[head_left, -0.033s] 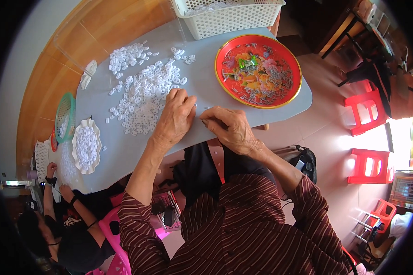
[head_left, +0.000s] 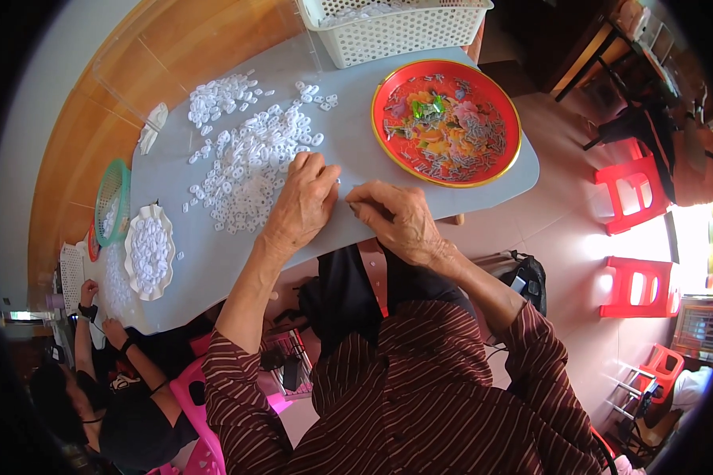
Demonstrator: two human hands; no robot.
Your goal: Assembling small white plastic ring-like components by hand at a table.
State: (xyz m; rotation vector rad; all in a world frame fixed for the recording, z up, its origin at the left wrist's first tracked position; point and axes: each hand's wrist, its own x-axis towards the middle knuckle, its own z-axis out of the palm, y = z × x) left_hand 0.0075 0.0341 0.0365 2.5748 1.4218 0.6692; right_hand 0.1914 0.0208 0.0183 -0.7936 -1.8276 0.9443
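Tabletop (head_left: 352,131), white pieces (head_left: 249,158) beside left hand (head_left: 303,199)

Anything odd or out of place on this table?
A shiny green item lies among small grey pieces in the red tray, unlike those pieces in colour and size; I can't tell what it is.
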